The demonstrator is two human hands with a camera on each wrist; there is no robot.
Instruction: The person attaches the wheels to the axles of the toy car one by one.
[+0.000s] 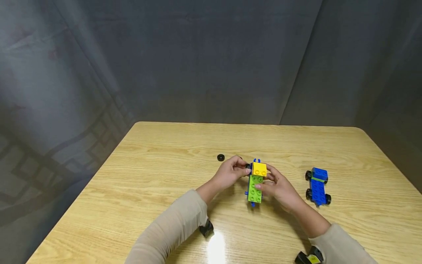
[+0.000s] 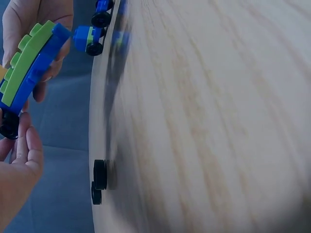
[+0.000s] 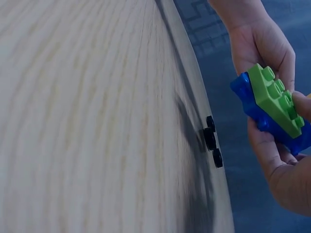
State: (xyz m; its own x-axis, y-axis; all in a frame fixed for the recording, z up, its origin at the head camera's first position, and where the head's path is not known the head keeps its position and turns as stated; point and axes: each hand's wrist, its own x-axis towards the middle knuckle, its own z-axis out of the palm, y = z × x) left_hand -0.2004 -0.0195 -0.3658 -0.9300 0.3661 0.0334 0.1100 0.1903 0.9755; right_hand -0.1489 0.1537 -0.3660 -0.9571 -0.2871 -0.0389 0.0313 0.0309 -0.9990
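Yellow-cabbed toy car held left of blue toy car, gripped by right hand; black wheel pinched by left hand, apparently being fitted; firm inward push seemingly called for.

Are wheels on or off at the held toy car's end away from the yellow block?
Off: the toy car shows bare blue axle pegs there, on both sides.

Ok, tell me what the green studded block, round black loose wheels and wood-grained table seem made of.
Green studded block: probably hard plastic, smooth with slight sheen; crisp moulded studs suggest it.
Round black loose wheels: perhaps plastic or rubber, being solid black; finish unclear.
Wood-grained table: wood or laminate, glossy; grain streaks and a bright reflection show.
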